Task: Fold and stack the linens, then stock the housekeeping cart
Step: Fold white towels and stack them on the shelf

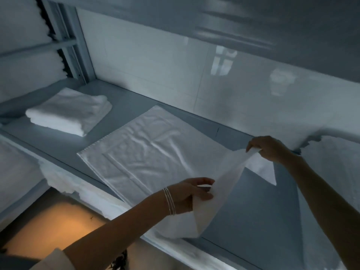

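Observation:
A thin white linen (148, 151) lies spread flat on the grey shelf (58, 145). Its right end is lifted off the surface. My left hand (191, 193), with bracelets on the wrist, pinches the near corner of that raised end. My right hand (270, 148) pinches the far corner, higher up and further back. The cloth between both hands hangs in a loose fold above the shelf. A folded white towel (68, 113) rests at the shelf's left end, apart from the spread linen.
A glossy white tiled wall (175, 61) backs the shelf. A metal upright (78, 47) stands at the back left. More white linen (335, 172) lies at the far right. An orange-lit floor (58, 227) shows below the front edge.

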The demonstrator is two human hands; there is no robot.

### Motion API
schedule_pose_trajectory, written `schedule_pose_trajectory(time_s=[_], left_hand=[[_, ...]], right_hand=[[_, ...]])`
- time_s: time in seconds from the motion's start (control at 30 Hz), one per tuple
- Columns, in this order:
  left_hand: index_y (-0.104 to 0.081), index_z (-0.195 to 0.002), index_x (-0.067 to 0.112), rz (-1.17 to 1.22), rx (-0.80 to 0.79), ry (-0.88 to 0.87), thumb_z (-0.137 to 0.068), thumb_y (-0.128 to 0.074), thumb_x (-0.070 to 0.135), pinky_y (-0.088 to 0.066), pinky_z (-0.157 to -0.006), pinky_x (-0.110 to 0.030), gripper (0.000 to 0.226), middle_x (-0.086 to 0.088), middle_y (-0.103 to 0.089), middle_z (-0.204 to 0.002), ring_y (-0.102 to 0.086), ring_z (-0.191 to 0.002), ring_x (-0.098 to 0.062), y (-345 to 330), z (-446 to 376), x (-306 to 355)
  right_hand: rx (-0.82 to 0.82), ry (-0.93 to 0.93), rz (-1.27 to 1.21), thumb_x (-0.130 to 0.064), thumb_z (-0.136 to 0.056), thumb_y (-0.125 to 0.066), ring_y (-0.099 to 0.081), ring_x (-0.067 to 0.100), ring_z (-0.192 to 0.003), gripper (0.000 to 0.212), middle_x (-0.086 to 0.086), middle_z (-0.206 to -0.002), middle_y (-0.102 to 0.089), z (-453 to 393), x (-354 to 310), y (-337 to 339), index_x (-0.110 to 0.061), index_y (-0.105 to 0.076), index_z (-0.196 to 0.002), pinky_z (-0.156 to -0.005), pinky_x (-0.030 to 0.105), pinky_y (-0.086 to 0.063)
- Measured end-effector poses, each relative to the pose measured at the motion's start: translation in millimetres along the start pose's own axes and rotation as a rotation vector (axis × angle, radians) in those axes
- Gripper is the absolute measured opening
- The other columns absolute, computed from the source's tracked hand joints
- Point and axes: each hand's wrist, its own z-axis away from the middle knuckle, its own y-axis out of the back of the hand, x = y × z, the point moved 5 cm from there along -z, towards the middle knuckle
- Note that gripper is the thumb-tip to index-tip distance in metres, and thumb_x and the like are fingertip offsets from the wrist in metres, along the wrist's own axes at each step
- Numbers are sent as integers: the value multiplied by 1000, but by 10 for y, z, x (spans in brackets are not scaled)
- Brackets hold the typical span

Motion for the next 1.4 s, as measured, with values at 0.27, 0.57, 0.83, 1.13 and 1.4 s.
schedule_pose_trajectory(time_s=[0.27,0.57,0.83,1.13,1.4], left_hand=[[-62,-90,8,28,123,-142,-78,-53,-15,-59,-65,-31,27,-10,-69,-88,-68,-74,-21,1024,951,522],[-70,-56,22,-233,811,-370,-60,-71,-2,-46,-66,-26,25,9,-70,-64,-59,-67,-15,2795,1808,1138],[-61,-120,7,-990,1381,-122,-86,-44,-7,-31,-105,-25,41,-18,-46,-139,-44,-128,-29,4131,1851,1357],[-15,-147,42,-1800,760,178,-99,-37,40,-3,-117,-46,53,4,11,-158,7,-146,-24,4544,1282,887],[-63,-114,45,-2038,463,127,-65,-63,70,-52,-87,-30,55,-1,-62,-123,-63,-106,-26,3848,1177,597]], right_hand=[[57,-256,210,-10,-86,-55,-65,27,-83,22,6,-95,-69,-841,-608,-43,-23,-71,-94,-73,33,-50],[198,-88,407,0,-86,-51,-67,30,-86,25,12,-94,-70,-2393,-1892,119,-11,-70,-97,-73,29,-47],[-6,-166,469,-7,-96,-41,-4,30,-145,64,13,-157,-5,-3538,-3070,-651,-13,-9,-151,-114,53,-12],[-724,-353,93,-64,-93,-21,-13,44,-141,80,26,-154,5,-1589,-3316,-2401,-14,1,-151,-114,46,-17],[-541,-409,253,-44,-100,-8,-27,54,-133,58,19,-157,-2,-1285,-2185,-2838,-18,2,-151,-70,70,-47]])
